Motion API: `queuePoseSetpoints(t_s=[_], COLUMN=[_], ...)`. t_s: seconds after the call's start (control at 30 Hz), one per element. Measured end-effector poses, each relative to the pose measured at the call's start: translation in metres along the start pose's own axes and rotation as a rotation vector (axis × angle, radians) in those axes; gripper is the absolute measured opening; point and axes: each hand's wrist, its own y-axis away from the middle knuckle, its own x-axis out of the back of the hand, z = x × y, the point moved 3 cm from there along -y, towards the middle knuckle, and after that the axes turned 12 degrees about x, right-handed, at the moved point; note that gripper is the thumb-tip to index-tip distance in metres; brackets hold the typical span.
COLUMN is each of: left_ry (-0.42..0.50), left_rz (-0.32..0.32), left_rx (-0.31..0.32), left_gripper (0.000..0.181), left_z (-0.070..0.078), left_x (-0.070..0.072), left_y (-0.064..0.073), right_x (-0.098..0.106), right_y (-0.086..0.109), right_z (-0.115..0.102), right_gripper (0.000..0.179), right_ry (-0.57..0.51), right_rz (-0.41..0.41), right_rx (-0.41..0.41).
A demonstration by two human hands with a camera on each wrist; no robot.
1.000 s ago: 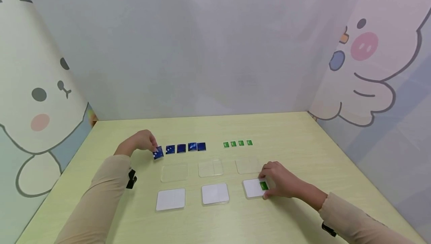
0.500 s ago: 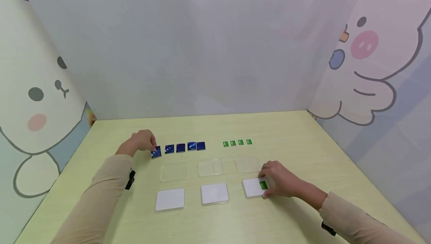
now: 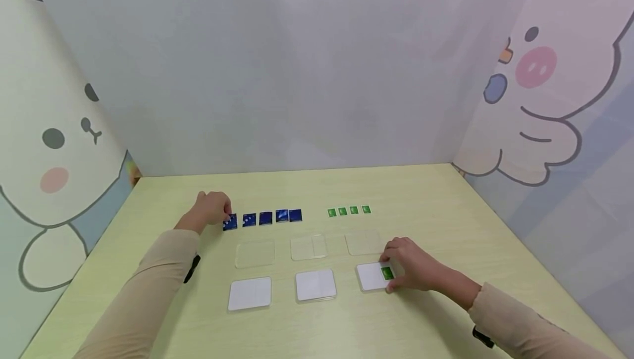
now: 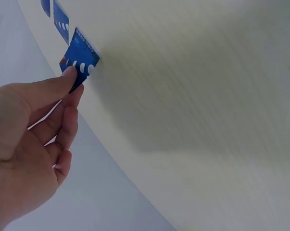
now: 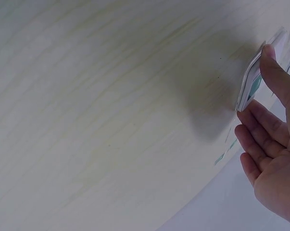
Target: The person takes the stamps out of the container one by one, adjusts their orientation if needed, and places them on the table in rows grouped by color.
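Observation:
My left hand [image 3: 212, 208] pinches a small dark blue printed piece [image 4: 82, 58] with white ovals between thumb and fingertips, at the left end of a row of similar blue pieces [image 3: 266, 218]. In the left wrist view this piece is tilted. The right hand [image 3: 410, 264] spans the right end of a flat case with a white top [image 3: 369, 277], thumb on its near edge and fingers on its far edge. A small green piece [image 3: 387, 273] lies on that white top, beside the palm. The right wrist view shows the case [image 5: 249, 79] edge-on between thumb and fingertip.
Several small green pieces [image 3: 343, 211] lie in a row at the back right. Clear plastic lids or trays [image 3: 255, 254] form a middle row. Two more white-topped cases [image 3: 250, 293] lie in front, to the left of the right hand. Printed walls [image 3: 317, 72] enclose the table.
My left hand has shifted slightly with the blue piece, which now sits straighter in line with its row. The right hand keeps its place on the case.

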Motion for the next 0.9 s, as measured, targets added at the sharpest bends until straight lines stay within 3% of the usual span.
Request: queuePoseSetpoints(t_s=[0.37, 0.9], left_ry=[-0.053, -0.072], left_rz=[0.085, 0.111], left_rx=[-0.037, -0.025], left_gripper=[0.009, 0.008], left_z=[0.0024, 0.0057], left_x=[-0.0036, -0.0038], left_y=[0.0002, 0.0016], right_x=[-0.0016, 0.0011], right_y=[0.0001, -0.0005], right_z=[0.0009, -0.0009], right_gripper=[0.05, 0.05], right_ry=[0.003, -0.01], right_rz=[-0.001, -0.008], right_rx=[-0.001, -0.017])
